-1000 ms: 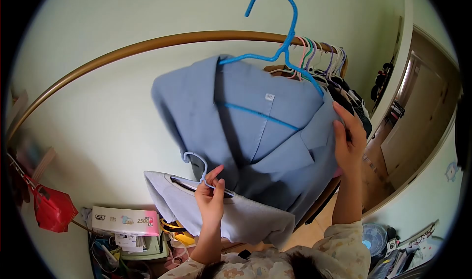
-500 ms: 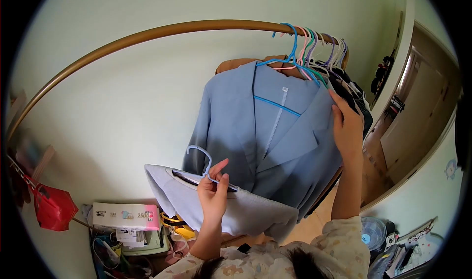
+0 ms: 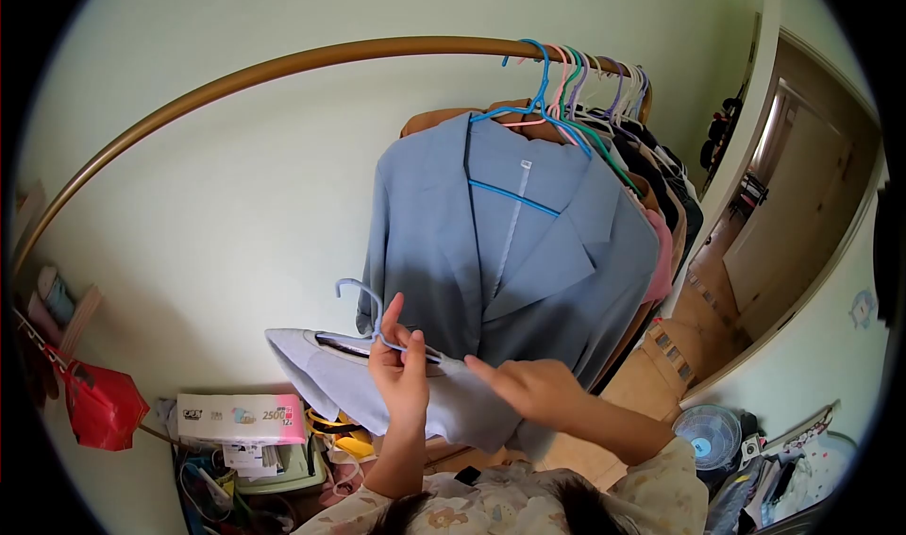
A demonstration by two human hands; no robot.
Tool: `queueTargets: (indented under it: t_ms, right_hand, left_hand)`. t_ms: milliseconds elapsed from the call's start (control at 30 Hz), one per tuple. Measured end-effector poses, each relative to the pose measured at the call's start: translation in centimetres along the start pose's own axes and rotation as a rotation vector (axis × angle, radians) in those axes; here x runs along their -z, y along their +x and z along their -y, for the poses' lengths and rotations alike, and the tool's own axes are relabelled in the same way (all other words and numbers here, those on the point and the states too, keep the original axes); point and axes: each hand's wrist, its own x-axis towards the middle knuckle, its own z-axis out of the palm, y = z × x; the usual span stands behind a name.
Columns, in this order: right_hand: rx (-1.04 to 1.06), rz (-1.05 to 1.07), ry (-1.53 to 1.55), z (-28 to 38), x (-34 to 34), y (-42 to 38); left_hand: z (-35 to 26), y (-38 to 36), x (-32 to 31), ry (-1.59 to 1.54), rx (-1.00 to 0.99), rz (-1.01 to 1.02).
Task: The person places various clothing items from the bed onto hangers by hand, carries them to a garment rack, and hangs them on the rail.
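Observation:
My left hand (image 3: 400,376) is closed around the neck of a pale blue-lilac hanger (image 3: 379,313), index finger raised beside its hook. From that hanger hangs a light grey-lilac top (image 3: 316,370), tilted, its neckline facing up. My right hand (image 3: 536,390) is at the top's right shoulder, index finger stretched out with its tip at the fabric; its other fingers are mostly hidden beneath. Behind both hands a blue-grey blazer (image 3: 425,214) hangs on a bright blue hanger (image 3: 543,82).
A curved gold-brown rail (image 3: 311,58) carries several hangers with clothes at its right end. A red bag (image 3: 102,405) hangs at left. Below are a tissue pack (image 3: 241,418) and clutter. A fan (image 3: 708,436) stands at lower right, near a doorway (image 3: 802,186).
My right hand has left the blazer's shoulder and come down and left to the top's shoulder. My left hand still holds the hanger; the view has shifted slightly.

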Motion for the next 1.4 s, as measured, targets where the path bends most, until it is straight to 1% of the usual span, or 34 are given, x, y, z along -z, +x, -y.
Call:
queueTargets:
  t_ms: [33, 67, 167, 200, 233, 267, 300, 333, 433, 467, 500, 600, 700, 833, 900, 967, 1000, 1033, 1133, 1167, 1233, 1300, 1400]
  right_hand:
    - [0.023, -0.002, -0.051, 0.3, -0.2, -0.1]
    - [0.038, -0.069, -0.046, 0.3, -0.1, 0.0]
    - [-0.006, -0.146, -0.219, -0.2, 1.9, 0.9]
    - [-0.089, -0.2, -0.252, -0.3, 2.9, 1.3]
    - [-0.104, -0.288, -0.316, -1.4, 3.4, 1.5]
    - [-0.173, -0.32, -0.386, -1.9, 4.5, 1.9]
    - [-0.221, -0.387, -0.352, -2.5, 5.5, 2.4]
    - [-0.261, -0.444, -0.369, -3.0, 6.5, 2.8]
    - [-0.279, -0.613, -0.405, -4.8, 9.4, 4.8]
    - [-0.314, -0.654, -0.372, -5.5, 9.9, 5.5]
    - [-0.353, -0.696, -0.339, -5.9, 10.3, 6.2]
    - [-0.458, -0.656, -0.252, -6.6, 10.6, 8.5]
    - [-0.439, -0.459, -0.247, -10.5, 8.4, 8.2]
    - [-0.533, -0.574, -0.348, -9.9, 7.3, 6.9]
    - [-0.567, -0.595, -0.413, -8.5, 7.2, 7.2]
    - [-0.527, -0.618, -0.451, -8.0, 6.6, 5.9]
    - [-0.511, -0.634, -0.476, -7.9, 6.5, 4.7]
    - [-0.534, -0.64, -0.41, -7.3, 6.3, 2.9]
    - [-0.648, -0.693, -0.276, -4.6, 5.8, -5.3]
    - [-0.812, -0.639, -0.225, -2.6, 5.8, -8.6]
    - [-0.993, -0.425, -0.438, -0.5, 4.8, -18.5]
    - [-1.051, -0.51, -0.362, 5.9, 6.7, -26.0]
    - [-1.488, -0.599, -0.282, 18.8, 8.5, -36.5]
  left_hand:
    - [0.0, 0.1, 0.2, -0.01, 0.003, -0.012]
    - [-0.3, 0.1, 0.4, 0.017, 0.001, 0.021]
    - [-1.4, -0.1, 0.1, -0.066, 0.038, 0.092]
    - [-1.0, 0.1, 0.2, -0.044, -0.09, 0.163]
    - [-1.1, 0.0, 1.0, -0.099, -0.082, 0.278]
    - [-1.0, -0.3, 1.2, -0.049, -0.106, 0.286]
    - [-0.9, -0.6, 1.4, 0.0, -0.131, 0.294]
    - [-0.8, -0.9, 1.7, 0.029, -0.113, 0.295]
    - [0.6, -1.5, 3.2, 0.109, -0.072, 0.301]
    - [0.6, -1.9, 3.6, 0.129, -0.025, 0.318]
    - [0.5, -2.2, 4.0, 0.141, -0.018, 0.33]
    - [1.1, -2.7, 5.2, 0.165, -0.004, 0.37]
    - [2.9, -3.6, 6.7, 0.145, 0.079, 0.388]
    - [3.9, -4.3, 7.8, 0.199, 0.287, 0.473]
    - [3.6, -4.4, 7.9, 0.24, 0.306, 0.524]
    - [3.4, -4.6, 7.7, 0.257, 0.304, 0.6]
    - [3.4, -5.1, 7.1, 0.236, 0.329, 0.613]
    - [3.0, -5.6, 6.5, 0.252, 0.357, 0.639]
    - [2.2, -7.9, 3.4, 0.298, 0.436, 0.759]
    - [2.8, -9.3, 2.4, 0.243, 0.399, 0.788]
    - [2.0, -12.0, -0.9, 0.211, 0.369, 0.877]
    - [1.4, -16.0, -4.0, 0.156, 0.405, 1.008]
    - [0.9, -25.0, -8.0, 0.01, 0.437, 1.258]
